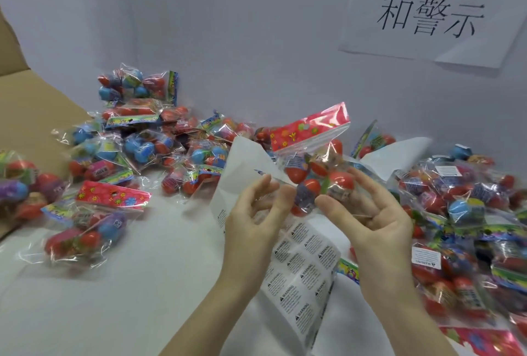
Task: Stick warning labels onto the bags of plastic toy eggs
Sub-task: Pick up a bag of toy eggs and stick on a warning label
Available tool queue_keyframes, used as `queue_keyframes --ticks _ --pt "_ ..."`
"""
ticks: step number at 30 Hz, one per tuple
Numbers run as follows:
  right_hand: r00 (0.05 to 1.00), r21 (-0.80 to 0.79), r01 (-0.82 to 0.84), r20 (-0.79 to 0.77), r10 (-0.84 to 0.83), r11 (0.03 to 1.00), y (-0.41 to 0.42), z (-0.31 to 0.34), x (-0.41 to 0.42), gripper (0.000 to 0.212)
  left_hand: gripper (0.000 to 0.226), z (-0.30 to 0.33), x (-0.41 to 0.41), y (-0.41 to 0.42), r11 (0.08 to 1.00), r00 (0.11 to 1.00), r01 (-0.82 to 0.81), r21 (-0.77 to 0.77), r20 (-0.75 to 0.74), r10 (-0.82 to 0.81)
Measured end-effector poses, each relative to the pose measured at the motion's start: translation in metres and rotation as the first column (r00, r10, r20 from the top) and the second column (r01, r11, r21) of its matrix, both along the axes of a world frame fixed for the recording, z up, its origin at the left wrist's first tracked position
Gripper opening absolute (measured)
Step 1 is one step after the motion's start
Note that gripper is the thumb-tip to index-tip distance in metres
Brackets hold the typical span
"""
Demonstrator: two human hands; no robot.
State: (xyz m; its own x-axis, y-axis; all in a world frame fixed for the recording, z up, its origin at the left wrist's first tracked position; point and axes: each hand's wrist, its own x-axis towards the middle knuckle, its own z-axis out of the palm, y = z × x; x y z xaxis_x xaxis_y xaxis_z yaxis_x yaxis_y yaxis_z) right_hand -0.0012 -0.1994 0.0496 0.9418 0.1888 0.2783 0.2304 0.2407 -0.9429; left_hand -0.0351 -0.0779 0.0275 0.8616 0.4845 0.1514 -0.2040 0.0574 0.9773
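In my right hand [373, 213] is a clear bag of toy eggs [313, 176] with a red flowered header card, lifted above the table. The thumb lies on its front and the fingers curl behind it. Just left of the bag, my left hand [251, 221] has its fingers and thumb curled and holds up a white sheet of warning labels [302, 264]. The sheet rises behind that hand and hangs down between my forearms. The left thumb tip is right at the bag's lower left edge. Whether a peeled label sits between the fingertips is too blurred to tell.
A heap of egg bags [137, 139] covers the white table at the left and back. Another heap [462, 207] at the right shows white labels on some bags. A cardboard box flap [31, 105] stands far left. A paper sign [430, 13] hangs on the wall.
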Motion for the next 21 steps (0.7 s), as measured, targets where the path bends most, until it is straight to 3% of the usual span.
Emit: queue_keyframes --ticks 3,6,9,15,19,21 --pt "1.000 0.016 0.005 -0.023 -0.005 1.000 0.0005 -0.0004 -0.0013 0.062 0.033 0.0049 -0.0008 0.0014 0.967 0.976 0.215 -0.137 -0.013 -0.219" --pt "1.000 -0.021 0.030 -0.004 -0.030 0.999 0.0000 -0.0022 -0.0012 0.050 0.027 0.0081 -0.0034 0.0039 0.937 0.945 0.323 -0.134 0.005 -0.326" --pt "0.999 -0.011 0.025 0.024 -0.025 1.000 -0.0006 -0.0056 -0.0001 0.052 0.032 0.0076 -0.0047 0.0044 0.930 0.934 0.355 -0.097 -0.006 -0.357" --pt "0.990 -0.086 -0.142 0.016 0.143 0.986 -0.0007 -0.0024 -0.0004 0.054 0.016 0.0073 -0.0033 0.0085 0.917 0.931 0.361 -0.168 0.009 -0.364" --pt "0.998 -0.128 -0.031 0.048 0.037 0.991 -0.0022 -0.0038 0.0016 0.028 0.021 0.0076 -0.0029 0.0087 0.940 0.943 0.333 -0.078 0.034 -0.331" --pt "0.997 -0.136 0.010 0.082 0.002 0.991 -0.0018 -0.0054 0.0016 0.033 0.014 0.0082 -0.0043 0.0077 0.967 0.962 0.253 -0.038 0.110 -0.248"
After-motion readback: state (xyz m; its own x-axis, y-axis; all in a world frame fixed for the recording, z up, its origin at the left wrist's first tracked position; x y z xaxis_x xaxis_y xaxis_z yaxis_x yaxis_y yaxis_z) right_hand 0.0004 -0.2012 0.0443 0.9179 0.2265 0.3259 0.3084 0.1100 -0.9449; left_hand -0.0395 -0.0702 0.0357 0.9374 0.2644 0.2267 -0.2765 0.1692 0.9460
